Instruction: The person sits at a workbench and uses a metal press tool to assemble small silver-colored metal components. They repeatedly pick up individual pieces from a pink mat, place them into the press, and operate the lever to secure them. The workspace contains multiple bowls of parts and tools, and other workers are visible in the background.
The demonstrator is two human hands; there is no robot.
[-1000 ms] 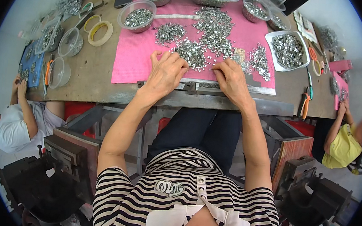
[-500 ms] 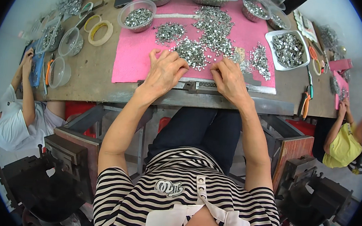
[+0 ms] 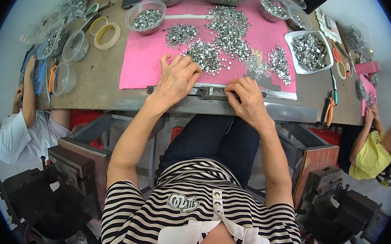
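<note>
i see left hand [image 3: 177,78]: fingers curled near loose metal pieces [image 3: 204,56], any grip hidden | right hand [image 3: 245,97]: fingers bunched over dark metal bar [image 3: 204,92], can't tell what they pinch | bar lies along near edge of worktop [image 3: 100,75], presumably for easy reach; pink mat [image 3: 140,67] likely stops pieces sliding

A head-worn fisheye camera, the left of a side-by-side pair, looks steeply down at close range, with the striped shirt [image 3: 248,204] nearest below, the left hand [image 3: 179,77] and right hand [image 3: 248,99] farther off, and the workbench [image 3: 101,68] stretching away beyond; straight edges bend toward the upright view's dark rim.
</note>
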